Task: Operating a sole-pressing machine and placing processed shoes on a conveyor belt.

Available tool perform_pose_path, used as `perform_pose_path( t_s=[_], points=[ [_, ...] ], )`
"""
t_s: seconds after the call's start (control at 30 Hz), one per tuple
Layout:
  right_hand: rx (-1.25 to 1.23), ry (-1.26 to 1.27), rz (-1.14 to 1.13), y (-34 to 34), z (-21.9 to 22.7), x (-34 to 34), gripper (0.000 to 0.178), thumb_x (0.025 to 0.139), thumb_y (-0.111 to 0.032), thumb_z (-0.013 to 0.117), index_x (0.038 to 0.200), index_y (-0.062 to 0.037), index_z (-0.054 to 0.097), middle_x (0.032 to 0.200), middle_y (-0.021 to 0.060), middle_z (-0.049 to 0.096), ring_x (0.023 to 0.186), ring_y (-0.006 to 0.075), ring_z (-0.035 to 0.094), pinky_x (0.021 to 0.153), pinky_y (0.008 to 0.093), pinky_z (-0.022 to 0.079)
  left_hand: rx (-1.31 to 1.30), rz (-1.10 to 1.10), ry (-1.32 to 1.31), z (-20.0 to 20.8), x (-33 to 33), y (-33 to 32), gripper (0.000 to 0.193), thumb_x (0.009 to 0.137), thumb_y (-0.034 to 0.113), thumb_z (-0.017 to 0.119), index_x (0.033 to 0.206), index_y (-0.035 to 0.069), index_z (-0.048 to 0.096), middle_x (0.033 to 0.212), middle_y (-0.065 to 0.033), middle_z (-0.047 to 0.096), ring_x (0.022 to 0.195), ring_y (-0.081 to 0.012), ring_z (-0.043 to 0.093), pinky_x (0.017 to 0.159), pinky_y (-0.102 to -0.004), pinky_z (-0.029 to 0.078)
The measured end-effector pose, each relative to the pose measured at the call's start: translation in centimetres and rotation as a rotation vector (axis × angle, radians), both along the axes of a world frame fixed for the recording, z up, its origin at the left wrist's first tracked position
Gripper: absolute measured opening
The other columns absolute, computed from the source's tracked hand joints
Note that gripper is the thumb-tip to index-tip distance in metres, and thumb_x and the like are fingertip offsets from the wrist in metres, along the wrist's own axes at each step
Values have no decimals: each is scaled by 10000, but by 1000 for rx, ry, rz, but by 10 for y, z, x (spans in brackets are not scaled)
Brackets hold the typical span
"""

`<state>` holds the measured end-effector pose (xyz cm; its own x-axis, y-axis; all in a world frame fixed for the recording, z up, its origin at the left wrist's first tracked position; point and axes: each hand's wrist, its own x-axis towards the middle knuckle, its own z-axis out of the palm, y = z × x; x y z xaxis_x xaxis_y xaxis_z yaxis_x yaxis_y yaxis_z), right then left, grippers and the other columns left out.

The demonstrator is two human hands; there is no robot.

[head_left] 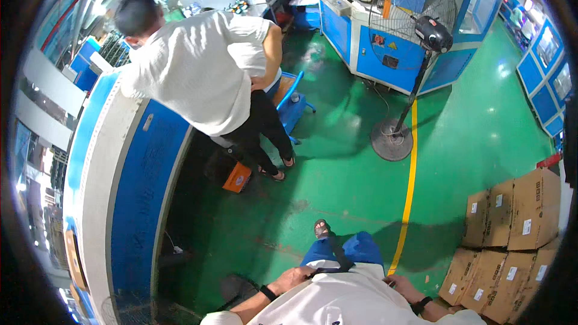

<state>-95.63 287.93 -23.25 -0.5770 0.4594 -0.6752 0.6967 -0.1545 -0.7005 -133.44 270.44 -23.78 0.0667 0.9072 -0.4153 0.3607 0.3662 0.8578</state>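
At waist height my left hand [293, 280] is closed at the end of a black strap [342, 256], which crosses the front of my white shirt [334, 298] and hangs down over my blue trousers [365, 248]. On the other side of my waist, my right hand [404, 287] is closed beside the shirt's hem. Its fingers are curled, and whatever they grip is too small to make out. Each wrist has a dark band.
Ahead to the left, a person [192, 66] in a white shirt leans on a blue-and-white machine [141, 204]. A black pedestal fan [391, 138] stands near a yellow floor line [410, 186]. Cardboard boxes [533, 204] are stacked at right. An orange box [236, 177] sits near the person's feet.
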Motion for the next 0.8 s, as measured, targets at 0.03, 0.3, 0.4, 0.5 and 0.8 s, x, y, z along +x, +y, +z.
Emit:
perform_pose_path(
  t_s=[0.03, 0.3, 0.4, 0.5, 0.8],
  points=[
    [-16, -11, -7, 13, -1, -11, 263, 826, -190, 708, 1053, -57, 708, 939, 120, 710, 832, 226, 683, 749, 334, 543, 17, -29, 20, -1, -14, 17, 339, 842, 201, 611, 1133, 28, 630, 994, -215, 673, 905, -408, 647, 763, -473, 515],
    [-8, 222, 222, 201, -64, -155, 302, 853, -241, 709, 1081, -42, 696, 969, 105, 700, 916, 207, 640, 814, 347, 510, -83, -47, 270, -12, -98, 176, 361, 873, 208, 634, 1172, 7, 614, 1126, -209, 653, 1035, -384, 621, 871, -436, 508],
    [286, 256, 129, 266, -113, -192, 323, 859, -292, 698, 1062, -41, 710, 961, 139, 694, 909, 232, 653, 797, 357, 523, -310, 47, -250, -24, -148, 252, 501, 902, 230, 630, 1326, -21, 542, 1286, -180, 615, 1184, -261, 583, 1015, -353, 445],
    [327, 82, 74, 333, -150, -220, 382, 836, -348, 709, 1043, -28, 712, 891, 184, 694, 858, 230, 670, 760, 369, 521, -335, 307, -309, -62, -187, 298, 738, 857, 472, 657, 1404, 8, 484, 1350, -181, 573, 1260, -276, 531, 1063, -380, 402],
    [384, -121, 258, 472, -150, -265, 182, 830, -176, 626, 820, 4, 645, 777, 181, 689, 703, 333, 669, 631, 393, 521, -329, 324, 417, -96, -203, 432, 288, 834, 289, 595, 887, 27, 701, 859, -240, 676, 851, -404, 658, 770, -487, 515]
  ],
)
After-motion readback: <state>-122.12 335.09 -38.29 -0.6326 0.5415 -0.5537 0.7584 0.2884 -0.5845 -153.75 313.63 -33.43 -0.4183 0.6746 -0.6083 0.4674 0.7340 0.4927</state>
